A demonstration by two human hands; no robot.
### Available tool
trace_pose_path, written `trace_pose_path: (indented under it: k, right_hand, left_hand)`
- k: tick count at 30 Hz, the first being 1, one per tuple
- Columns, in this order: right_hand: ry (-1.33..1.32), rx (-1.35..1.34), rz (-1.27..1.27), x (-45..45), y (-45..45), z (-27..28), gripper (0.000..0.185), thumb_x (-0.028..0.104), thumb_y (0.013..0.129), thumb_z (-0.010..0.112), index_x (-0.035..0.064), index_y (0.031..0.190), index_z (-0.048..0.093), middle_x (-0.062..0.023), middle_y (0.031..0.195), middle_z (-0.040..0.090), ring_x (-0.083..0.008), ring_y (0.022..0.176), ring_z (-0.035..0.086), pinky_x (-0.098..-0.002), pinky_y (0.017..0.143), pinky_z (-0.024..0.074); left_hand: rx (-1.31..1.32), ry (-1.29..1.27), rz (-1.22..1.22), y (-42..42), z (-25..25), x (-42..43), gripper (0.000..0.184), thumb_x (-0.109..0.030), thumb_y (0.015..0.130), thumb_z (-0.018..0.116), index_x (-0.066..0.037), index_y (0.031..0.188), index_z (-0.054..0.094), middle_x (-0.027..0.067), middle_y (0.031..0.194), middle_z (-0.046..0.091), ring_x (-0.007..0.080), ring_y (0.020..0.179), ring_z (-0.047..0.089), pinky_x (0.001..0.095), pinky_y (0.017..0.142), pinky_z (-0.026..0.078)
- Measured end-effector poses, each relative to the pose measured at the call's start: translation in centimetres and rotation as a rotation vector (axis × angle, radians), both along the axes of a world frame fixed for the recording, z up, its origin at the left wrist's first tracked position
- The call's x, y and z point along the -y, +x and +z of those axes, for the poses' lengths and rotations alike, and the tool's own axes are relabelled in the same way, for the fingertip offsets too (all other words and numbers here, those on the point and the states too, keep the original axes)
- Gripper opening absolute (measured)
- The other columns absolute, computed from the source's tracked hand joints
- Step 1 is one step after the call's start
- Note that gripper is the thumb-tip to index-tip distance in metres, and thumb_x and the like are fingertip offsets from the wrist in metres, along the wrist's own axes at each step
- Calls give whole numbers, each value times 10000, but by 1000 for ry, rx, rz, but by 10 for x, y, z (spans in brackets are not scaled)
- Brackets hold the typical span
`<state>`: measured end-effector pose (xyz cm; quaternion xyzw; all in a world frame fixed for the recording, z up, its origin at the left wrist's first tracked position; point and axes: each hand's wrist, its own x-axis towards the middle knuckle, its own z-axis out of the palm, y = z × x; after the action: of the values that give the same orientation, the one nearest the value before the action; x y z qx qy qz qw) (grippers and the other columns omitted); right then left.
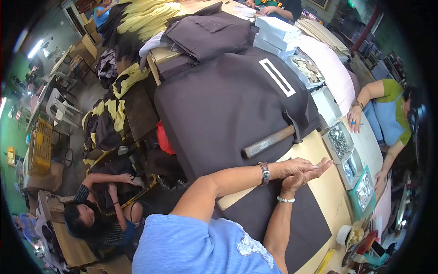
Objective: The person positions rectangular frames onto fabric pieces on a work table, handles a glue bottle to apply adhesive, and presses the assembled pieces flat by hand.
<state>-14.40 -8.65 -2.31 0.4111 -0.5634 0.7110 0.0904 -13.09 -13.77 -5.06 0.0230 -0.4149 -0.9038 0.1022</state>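
My left hand (292,167), with a watch (264,173) on its wrist, reaches over to my right hand (297,180). The two touch above the pale table board (325,197). My left fingers look pinched together at the right palm; anything in them is too small to make out. The right hand, wearing a beaded bracelet (286,199), has its fingers stretched out. Just beyond them a hammer (270,140) with a wooden handle lies on a big pile of dark fabric (214,109). A flat dark fabric piece (299,223) lies under my forearms.
A white rectangular frame (277,77) rests on the pile. Boxes of metal parts (338,140) and a teal tray (370,208) line the right side, where a person (383,112) leans on the table. Another person (102,214) sits low at left. Yellow fabric (148,20) lies behind.
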Motion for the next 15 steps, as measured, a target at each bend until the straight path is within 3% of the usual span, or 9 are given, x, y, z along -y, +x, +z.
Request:
trace_pose_path:
  k: [7,13,15]
  right_hand:
    - [13,-34,2,-1,0,-2,992,721,780,433,85,1457,88,-113,1514,76,-330,1327,254,-456,1036,287]
    - [29,-54,8,-4,3,-5,992,698,782,463,80,1457,80,-105,1516,75,-309,1315,275,-437,1016,311]
    - [34,-60,9,-5,3,-6,993,691,783,473,79,1457,78,-103,1516,75,-301,1312,282,-431,1010,319]
  left_hand:
    - [-10,-77,-33,3,2,6,439,-384,907,567,30,1053,590,45,961,590,83,879,520,211,723,435]
    - [16,-152,29,2,5,4,429,-367,907,567,48,1009,613,58,891,611,106,830,545,234,719,448]
    - [-9,-114,76,2,6,1,385,-339,894,587,42,941,614,50,805,598,102,704,552,224,596,448]
